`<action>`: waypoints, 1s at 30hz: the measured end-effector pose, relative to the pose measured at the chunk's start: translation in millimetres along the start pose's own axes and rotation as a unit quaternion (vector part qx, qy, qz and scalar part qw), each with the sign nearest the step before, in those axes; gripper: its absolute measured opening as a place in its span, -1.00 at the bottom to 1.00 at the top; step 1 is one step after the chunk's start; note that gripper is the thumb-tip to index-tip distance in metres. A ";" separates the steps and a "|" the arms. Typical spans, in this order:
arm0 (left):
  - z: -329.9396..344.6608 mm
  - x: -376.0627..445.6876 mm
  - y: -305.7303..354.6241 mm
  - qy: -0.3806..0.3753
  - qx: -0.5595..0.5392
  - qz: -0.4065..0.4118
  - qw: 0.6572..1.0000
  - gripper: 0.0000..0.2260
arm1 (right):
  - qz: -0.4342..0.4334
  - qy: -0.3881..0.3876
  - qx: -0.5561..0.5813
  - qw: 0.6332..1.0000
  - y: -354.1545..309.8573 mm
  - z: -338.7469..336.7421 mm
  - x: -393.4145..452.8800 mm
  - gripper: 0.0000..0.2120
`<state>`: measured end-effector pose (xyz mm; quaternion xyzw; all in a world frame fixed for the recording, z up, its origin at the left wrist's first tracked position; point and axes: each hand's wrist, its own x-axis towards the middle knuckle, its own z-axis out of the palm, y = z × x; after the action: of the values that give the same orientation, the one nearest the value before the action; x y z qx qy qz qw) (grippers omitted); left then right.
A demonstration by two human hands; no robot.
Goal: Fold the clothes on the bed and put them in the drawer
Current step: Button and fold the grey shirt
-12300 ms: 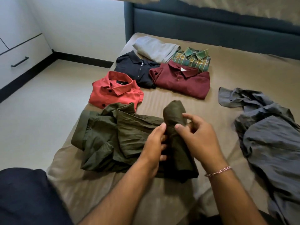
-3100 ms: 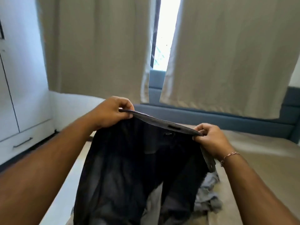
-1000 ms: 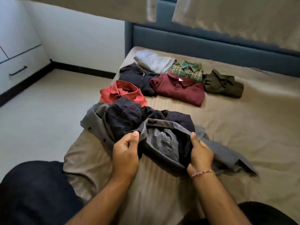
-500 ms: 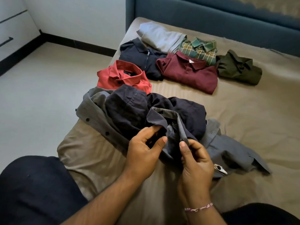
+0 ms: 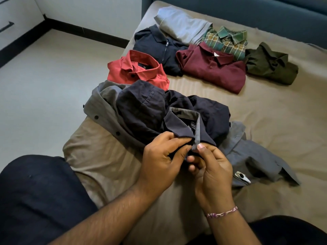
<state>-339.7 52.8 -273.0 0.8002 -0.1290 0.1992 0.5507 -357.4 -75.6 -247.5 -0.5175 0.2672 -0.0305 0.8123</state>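
Note:
A crumpled dark grey shirt (image 5: 141, 110) lies unfolded on the near part of the bed (image 5: 265, 112). My left hand (image 5: 162, 161) and my right hand (image 5: 212, 167) both pinch the front ends of its collar, close together. Further back lie folded clothes: a red shirt (image 5: 138, 69), a navy zip shirt (image 5: 155, 45), a maroon polo (image 5: 212, 68), a plaid shirt (image 5: 226, 39), a light grey garment (image 5: 182, 25) and an olive shirt (image 5: 270, 64).
White drawers with a black handle (image 5: 7, 25) stand at the far left across the pale floor (image 5: 44, 76). A blue headboard (image 5: 247, 9) bounds the bed at the back. My dark-trousered knee (image 5: 35, 200) sits at the lower left.
Both hands have come together on the collar ends of the grey shirt. The view has tilted further down toward the bed.

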 end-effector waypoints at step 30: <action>11.8 1.3 5.4 0.067 -0.063 -0.149 0.985 -0.91 | -0.127 -0.049 -0.022 0.990 11.8 -0.8 12.7 -0.70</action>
<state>-338.7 39.9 -271.6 0.7589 0.0168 0.1598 0.6311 -349.6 -74.9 -263.0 -0.5657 0.1596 -0.1025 0.8025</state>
